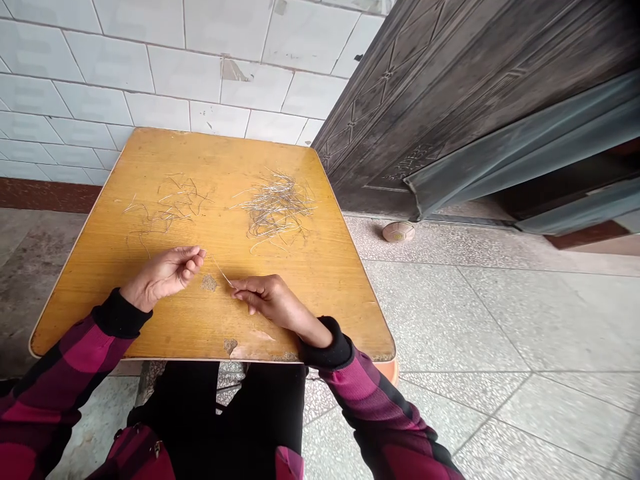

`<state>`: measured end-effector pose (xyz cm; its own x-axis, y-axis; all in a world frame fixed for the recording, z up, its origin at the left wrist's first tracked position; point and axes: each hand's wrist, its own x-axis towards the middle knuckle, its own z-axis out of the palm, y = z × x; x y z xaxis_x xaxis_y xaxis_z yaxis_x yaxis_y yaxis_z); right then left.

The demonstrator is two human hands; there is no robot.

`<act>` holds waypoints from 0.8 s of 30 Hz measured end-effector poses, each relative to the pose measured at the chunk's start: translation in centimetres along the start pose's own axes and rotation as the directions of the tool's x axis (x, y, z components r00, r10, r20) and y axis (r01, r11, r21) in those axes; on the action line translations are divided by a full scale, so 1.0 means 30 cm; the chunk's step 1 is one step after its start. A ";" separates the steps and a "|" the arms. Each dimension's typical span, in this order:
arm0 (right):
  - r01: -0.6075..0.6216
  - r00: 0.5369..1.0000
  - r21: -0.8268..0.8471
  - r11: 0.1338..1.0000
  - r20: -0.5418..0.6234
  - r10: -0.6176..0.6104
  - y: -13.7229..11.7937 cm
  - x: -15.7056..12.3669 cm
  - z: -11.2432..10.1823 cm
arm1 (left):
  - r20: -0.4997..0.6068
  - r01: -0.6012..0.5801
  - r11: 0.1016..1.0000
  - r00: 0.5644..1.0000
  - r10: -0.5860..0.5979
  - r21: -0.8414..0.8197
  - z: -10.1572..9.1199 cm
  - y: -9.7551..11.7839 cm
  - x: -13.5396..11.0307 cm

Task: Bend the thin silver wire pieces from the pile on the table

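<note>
A person's right hand (273, 303) clamps its grip on a thin metal wire (221, 271) over a yellow wooden counter (280, 160), while the left hand (163, 277) pinches its fingertips together just beside the wire's far end. Two loose wire piles (275, 210) lie ahead.

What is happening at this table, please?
A person sits at a yellow wooden table, with a thin wire-like strand pinched in the right hand; its far end reaches toward the curled left hand. Two loose heaps of similar strands lie further up the tabletop: a sparse heap and a denser heap.
</note>
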<state>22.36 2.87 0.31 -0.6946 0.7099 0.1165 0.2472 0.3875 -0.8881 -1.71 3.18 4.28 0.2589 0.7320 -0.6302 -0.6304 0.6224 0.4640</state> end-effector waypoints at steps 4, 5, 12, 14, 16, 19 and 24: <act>0.141 0.988 -0.189 0.972 0.086 -0.126 -0.019 -0.008 0.020 | -0.002 0.024 1.000 1.000 -0.024 0.005 -0.004 0.000 0.006; 0.176 0.982 -0.228 0.958 0.107 -0.155 -0.022 -0.010 0.026 | -0.003 0.033 0.999 0.999 -0.033 0.007 -0.006 0.000 0.008; 0.335 0.939 -0.522 0.784 0.252 -0.233 -0.043 -0.020 0.064 | 0.013 0.097 0.993 0.995 -0.098 0.065 -0.023 -0.014 0.038; 0.394 0.916 -0.601 0.695 0.320 -0.242 -0.054 -0.019 0.071 | 0.032 0.114 0.988 0.993 -0.118 0.105 -0.025 -0.024 0.049; 0.455 0.887 -0.644 0.614 0.385 -0.254 -0.066 -0.019 0.074 | 0.044 0.125 0.983 0.990 -0.132 0.138 -0.025 -0.033 0.057; 0.521 0.853 -0.674 0.524 0.436 -0.288 -0.079 -0.020 0.075 | 0.042 0.130 0.978 0.989 -0.138 0.163 -0.021 -0.040 0.060; 0.578 0.813 -0.671 0.464 0.430 -0.393 -0.082 -0.019 0.082 | 0.051 0.137 0.971 0.987 -0.150 0.194 -0.019 -0.043 0.066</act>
<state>20.50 0.08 1.33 -0.9521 0.1726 0.2524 0.1663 0.9850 -0.0463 -0.80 3.68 2.08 0.3878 0.6436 -0.6598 -0.4345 0.7590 0.4850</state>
